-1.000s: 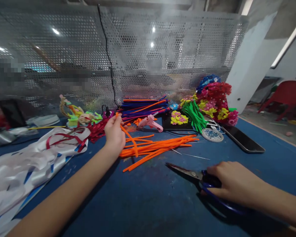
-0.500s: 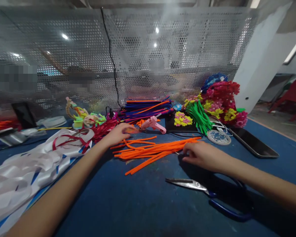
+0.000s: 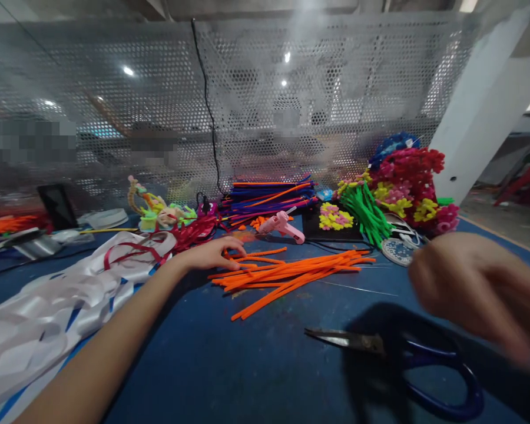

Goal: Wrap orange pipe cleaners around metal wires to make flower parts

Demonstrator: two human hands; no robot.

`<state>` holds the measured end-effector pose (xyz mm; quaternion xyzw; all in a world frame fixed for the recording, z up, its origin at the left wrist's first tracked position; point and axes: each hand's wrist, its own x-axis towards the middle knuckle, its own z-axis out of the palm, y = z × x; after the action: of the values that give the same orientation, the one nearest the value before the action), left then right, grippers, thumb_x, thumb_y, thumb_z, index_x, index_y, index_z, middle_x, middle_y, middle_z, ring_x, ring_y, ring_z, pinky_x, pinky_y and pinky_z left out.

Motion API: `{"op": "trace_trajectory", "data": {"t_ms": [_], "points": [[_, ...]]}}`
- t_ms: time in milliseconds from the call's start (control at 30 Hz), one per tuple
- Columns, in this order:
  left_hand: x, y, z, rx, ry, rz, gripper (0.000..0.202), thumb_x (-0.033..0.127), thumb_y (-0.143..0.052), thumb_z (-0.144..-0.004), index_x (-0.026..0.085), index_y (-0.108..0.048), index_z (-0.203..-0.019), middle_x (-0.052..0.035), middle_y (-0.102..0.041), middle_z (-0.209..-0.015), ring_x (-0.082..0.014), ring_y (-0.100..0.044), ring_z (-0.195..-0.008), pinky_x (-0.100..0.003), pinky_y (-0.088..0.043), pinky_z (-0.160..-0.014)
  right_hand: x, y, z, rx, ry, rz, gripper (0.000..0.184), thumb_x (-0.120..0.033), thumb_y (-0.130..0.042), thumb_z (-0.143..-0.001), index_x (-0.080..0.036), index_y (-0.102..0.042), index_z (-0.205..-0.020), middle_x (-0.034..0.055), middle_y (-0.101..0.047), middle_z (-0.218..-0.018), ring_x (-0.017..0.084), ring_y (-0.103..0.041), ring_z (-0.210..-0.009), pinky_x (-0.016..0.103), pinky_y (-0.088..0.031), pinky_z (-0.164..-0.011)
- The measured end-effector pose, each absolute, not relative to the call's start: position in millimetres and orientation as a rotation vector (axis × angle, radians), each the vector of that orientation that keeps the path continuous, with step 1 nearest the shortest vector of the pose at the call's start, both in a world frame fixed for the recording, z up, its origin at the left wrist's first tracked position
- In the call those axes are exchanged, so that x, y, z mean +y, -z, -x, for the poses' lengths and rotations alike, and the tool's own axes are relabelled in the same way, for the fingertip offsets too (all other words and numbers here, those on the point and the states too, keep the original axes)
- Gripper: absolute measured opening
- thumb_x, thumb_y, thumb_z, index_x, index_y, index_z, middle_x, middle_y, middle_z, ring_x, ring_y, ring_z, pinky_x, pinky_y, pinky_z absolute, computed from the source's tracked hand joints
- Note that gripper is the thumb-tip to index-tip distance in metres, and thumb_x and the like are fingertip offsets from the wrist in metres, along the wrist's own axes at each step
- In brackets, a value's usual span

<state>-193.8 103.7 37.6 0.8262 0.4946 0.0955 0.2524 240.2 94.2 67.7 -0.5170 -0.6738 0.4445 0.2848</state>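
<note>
Rightward from the nearer left hand point(image 3: 209, 254), fingers half-curled, hold unclear, lie orange pipe cleaners point(image 3: 291, 271), long axis left-to-right.

Left grip point(image 3: 215, 253): at orange pipe cleaners point(image 3: 291, 275). Rightward beyond it: pink glue gun point(image 3: 281, 225). Left of right grip point(image 3: 470, 288): scissors point(image 3: 371, 343).

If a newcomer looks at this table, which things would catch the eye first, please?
Probably the bright orange fuzzy stems, loosely heaped in the middle of the blue table, with the left hand at their left end. Next, perhaps, the blue-handled scissors lying nearer the viewer, below and left of the blurred right hand. The colourful fuzzy flowers bunched at the back right would likely draw attention too.
</note>
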Motion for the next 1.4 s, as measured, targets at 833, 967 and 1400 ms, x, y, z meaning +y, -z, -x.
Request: {"op": "trace_trajectory", "data": {"t_ms": [833,967,1400], "points": [[57,-61,85,1.215,-0.474,-2.215,0.031,0.039,-0.041,-0.087,0.021,-0.067,-0.091,-0.0023,-0.066,-0.09,-0.0184,-0.059,-0.082,-0.024,-0.04,-0.072,88,-26,-168,-2.629,0.113,0.884,0.031,-0.027,-0.035,-0.093,-0.019,-0.065,-0.092,0.0053,-0.059,-0.082,0.014,-0.053,-0.077,0.022,-0.035,-0.065],[41,-55,69,1.196,-0.316,-2.343,0.019,0.038,-0.058,-0.077,0.022,-0.067,-0.081,-0.0006,-0.066,-0.08,-0.0178,-0.058,-0.07,-0.021,-0.035,-0.06,79,-26,-161,-2.624,-0.006,0.824,0.029,-0.027,-0.036,-0.093,-0.018,-0.063,-0.09,0.0043,-0.059,-0.076,0.014,-0.053,-0.073,0.023,-0.035,-0.063],[39,-66,65,1.446,-0.431,-1.873,0.035,0.042,-0.033,-0.087,0.017,-0.057,-0.087,0.0052,-0.048,-0.046,-0.0106,-0.043,-0.039,-0.02,-0.033,-0.045,78,0,-181,-2.772,-0.319,1.036,0.012,-0.018,-0.047,-0.085,-0.014,-0.056,-0.079,0.009,-0.055,-0.093,0.016,-0.051,-0.079,0.026,-0.041,-0.071]]}}
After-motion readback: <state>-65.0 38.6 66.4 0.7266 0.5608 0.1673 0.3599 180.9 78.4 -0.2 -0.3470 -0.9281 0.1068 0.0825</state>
